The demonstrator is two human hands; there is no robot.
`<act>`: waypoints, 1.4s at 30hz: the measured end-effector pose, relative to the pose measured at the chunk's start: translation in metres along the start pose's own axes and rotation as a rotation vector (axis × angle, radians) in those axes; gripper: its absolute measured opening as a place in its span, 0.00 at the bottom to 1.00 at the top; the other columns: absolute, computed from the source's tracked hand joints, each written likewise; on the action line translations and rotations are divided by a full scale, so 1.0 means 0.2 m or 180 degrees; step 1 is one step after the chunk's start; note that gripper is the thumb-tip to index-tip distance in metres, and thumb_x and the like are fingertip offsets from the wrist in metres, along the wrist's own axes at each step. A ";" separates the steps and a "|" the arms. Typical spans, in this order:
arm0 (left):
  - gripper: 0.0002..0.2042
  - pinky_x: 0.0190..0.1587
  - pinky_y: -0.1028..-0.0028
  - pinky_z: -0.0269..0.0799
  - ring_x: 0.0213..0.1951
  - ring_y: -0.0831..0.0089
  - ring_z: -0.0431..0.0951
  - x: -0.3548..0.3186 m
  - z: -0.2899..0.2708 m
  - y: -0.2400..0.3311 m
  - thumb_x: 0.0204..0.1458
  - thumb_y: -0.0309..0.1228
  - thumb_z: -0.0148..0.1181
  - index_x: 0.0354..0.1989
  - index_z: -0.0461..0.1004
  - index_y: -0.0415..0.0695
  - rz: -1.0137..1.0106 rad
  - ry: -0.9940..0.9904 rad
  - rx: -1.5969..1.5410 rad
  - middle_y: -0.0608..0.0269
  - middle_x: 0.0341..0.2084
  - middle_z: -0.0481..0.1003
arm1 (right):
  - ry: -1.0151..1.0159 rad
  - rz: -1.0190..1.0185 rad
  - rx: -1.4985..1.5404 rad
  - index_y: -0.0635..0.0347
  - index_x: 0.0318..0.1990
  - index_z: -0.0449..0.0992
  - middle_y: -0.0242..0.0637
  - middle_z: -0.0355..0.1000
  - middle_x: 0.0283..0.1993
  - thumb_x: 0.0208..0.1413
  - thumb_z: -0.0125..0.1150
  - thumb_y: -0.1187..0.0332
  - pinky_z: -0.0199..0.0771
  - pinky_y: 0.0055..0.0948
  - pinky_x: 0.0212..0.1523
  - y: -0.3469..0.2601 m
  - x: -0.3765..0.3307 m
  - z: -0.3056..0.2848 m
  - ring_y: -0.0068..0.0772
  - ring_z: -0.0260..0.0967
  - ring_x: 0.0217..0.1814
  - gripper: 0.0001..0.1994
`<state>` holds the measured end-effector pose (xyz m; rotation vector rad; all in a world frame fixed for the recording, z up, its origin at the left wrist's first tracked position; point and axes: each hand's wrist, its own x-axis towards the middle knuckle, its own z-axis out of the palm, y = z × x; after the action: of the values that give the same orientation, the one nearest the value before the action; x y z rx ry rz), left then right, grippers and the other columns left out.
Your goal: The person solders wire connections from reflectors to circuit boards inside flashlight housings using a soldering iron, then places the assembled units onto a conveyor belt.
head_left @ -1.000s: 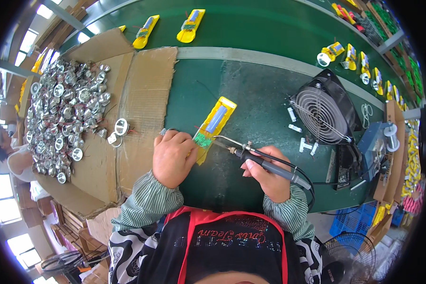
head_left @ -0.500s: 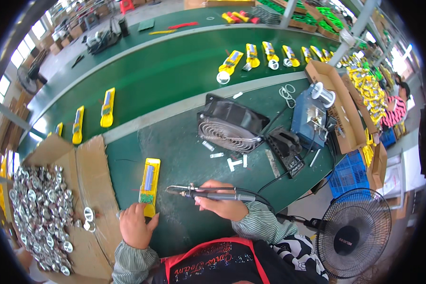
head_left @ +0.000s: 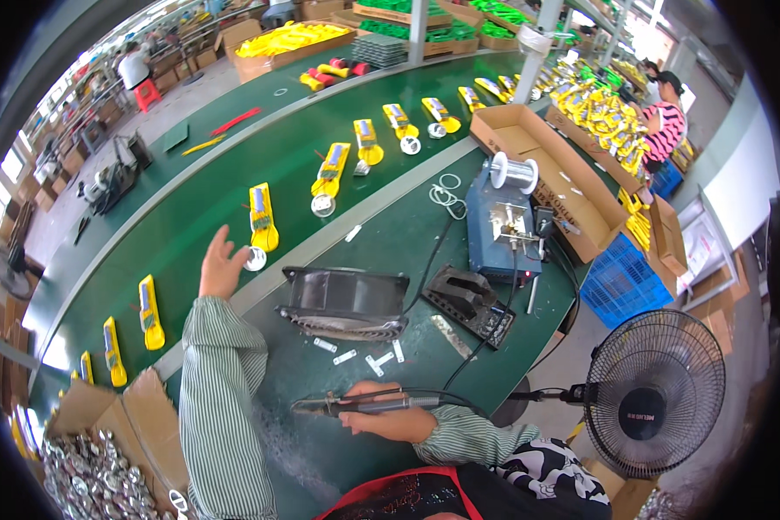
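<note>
My left hand (head_left: 223, 264) is stretched out over the green belt, fingers apart and nothing in them. Just beside its fingertips lies a yellow plastic housing (head_left: 261, 208) with a blue-grey cell and a small green board. A round silver disc (head_left: 254, 258) sits at the housing's near end, close to my thumb. In my right hand (head_left: 388, 411) is a soldering iron (head_left: 407, 402) with a cable, held low over the green table (head_left: 321, 451), its tip pointing left.
More yellow housings (head_left: 329, 169) lie along the belt (head_left: 208, 234). A black box fan (head_left: 345, 299), white strips (head_left: 344, 357), an iron stand (head_left: 468, 303) and a blue soldering unit (head_left: 501, 221) with a wire spool (head_left: 513, 173) occupy the table. A carton of silver discs (head_left: 95, 472) stands lower left.
My left hand has gone from the housing on the table up to the belt. That table spot no longer holds a housing. The view has shifted; my right hand still grips the iron.
</note>
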<state>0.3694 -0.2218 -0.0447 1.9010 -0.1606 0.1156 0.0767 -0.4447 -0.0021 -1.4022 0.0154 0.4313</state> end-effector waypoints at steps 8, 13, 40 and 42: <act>0.36 0.56 0.43 0.58 0.64 0.56 0.52 -0.11 -0.30 0.26 0.47 0.31 0.60 0.65 0.49 0.59 -0.1475 0.0842 0.4550 0.63 0.63 0.52 | -0.0038 -0.0110 0.0218 0.61 0.35 0.70 0.29 0.71 0.26 0.52 0.59 0.67 0.70 0.20 0.29 0.02 0.03 -0.03 0.17 0.69 0.27 0.08; 0.39 0.54 0.54 0.66 0.55 0.51 0.66 -0.17 -0.76 -0.27 0.48 0.28 0.58 0.67 0.42 0.58 -0.1562 0.0629 0.3760 0.54 0.59 0.59 | -0.0136 -0.0303 -0.0066 0.61 0.33 0.69 0.28 0.70 0.25 0.53 0.59 0.67 0.69 0.20 0.28 0.01 0.03 -0.01 0.17 0.69 0.26 0.08; 0.22 0.49 0.62 0.68 0.44 0.55 0.69 -1.88 -0.29 0.53 0.46 0.29 0.59 0.52 0.67 0.45 0.0261 -0.0500 0.2629 0.49 0.51 0.64 | 0.0160 -0.0586 -0.0081 0.69 0.40 0.67 0.46 0.74 0.29 0.51 0.57 0.79 0.75 0.23 0.29 -0.04 -0.18 0.12 0.27 0.72 0.25 0.09; 0.19 0.49 0.63 0.67 0.45 0.56 0.69 -1.82 -0.43 0.49 0.46 0.29 0.59 0.50 0.68 0.45 0.0519 -0.0357 0.2415 0.50 0.47 0.67 | 0.0183 -0.0574 -0.0151 0.69 0.40 0.66 0.46 0.74 0.29 0.51 0.57 0.79 0.75 0.23 0.29 -0.04 -0.20 0.13 0.27 0.72 0.25 0.09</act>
<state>-0.0055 -0.1529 0.0167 2.6511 -0.3894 0.1998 0.0352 -0.4319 0.0210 -1.4487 -0.0744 0.2428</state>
